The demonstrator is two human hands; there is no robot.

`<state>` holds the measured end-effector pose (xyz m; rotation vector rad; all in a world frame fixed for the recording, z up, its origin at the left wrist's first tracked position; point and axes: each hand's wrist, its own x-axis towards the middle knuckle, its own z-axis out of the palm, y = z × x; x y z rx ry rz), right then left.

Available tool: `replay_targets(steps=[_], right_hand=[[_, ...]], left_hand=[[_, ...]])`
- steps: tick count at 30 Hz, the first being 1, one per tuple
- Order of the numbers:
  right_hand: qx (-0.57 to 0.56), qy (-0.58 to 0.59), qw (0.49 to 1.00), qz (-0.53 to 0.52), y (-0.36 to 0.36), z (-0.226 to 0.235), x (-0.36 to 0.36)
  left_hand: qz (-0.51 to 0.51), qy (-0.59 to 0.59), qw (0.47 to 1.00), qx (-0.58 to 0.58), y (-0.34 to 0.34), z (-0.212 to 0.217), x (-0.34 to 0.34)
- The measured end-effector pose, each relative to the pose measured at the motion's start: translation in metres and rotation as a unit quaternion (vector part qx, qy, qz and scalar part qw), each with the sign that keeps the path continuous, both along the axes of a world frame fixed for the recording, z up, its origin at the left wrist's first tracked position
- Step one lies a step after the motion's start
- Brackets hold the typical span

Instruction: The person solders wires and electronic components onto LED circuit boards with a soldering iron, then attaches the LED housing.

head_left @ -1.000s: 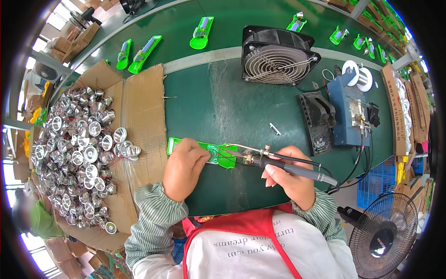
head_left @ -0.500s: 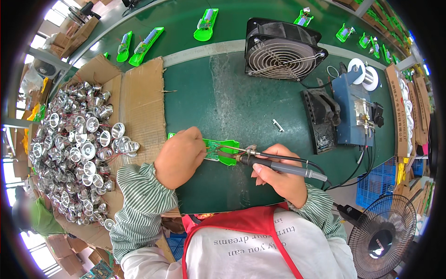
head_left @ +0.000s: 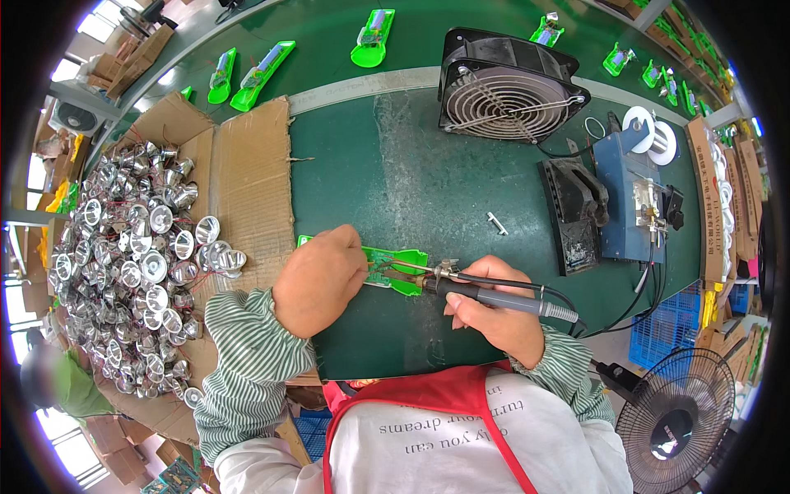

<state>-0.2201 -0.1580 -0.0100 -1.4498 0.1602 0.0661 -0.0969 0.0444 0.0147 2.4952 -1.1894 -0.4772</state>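
My left hand (head_left: 319, 281) is closed over the left part of a green plastic flashlight housing (head_left: 410, 262) lying on the green bench; its fingertips are mostly hidden. Wires and small inner parts show in the housing just right of those fingers. In my right hand (head_left: 499, 311) is a soldering iron (head_left: 502, 298) with a grey-and-black handle, held like a pen. Its metal front end points left into the housing, and a thin metal tube runs along its upper side toward the same spot. The exact tip contact is too small to tell.
Many silver reflector cups (head_left: 152, 267) fill a cardboard box (head_left: 251, 185) at left. A black box fan (head_left: 512, 103), a blue solder-feeding unit (head_left: 629, 198) and a black stand (head_left: 568, 216) stand beyond. Green housings (head_left: 373, 39) line the far belt. A round fan (head_left: 675, 416) is at lower right.
The soldering iron has shifted slightly left, farther over the housing. My left hand stays on the housing. The background sits slightly farther right in the view.
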Motion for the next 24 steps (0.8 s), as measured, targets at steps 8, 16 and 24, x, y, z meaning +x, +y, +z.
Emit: replay_targets(steps=[8,16,24], right_hand=[[0.032,0.030,0.998,-0.049,-0.009,0.010,-0.006],[0.037,0.002,0.997,-0.074,-0.021,0.011,-0.012],[0.025,-0.028,0.995,-0.094,-0.023,0.010,-0.014]], left_hand=[[-0.004,-0.002,1.000,-0.002,0.000,0.000,0.001],[-0.004,-0.014,1.000,-0.001,-0.001,0.000,-0.001],[0.004,-0.032,0.999,-0.027,0.001,-0.004,-0.004]])
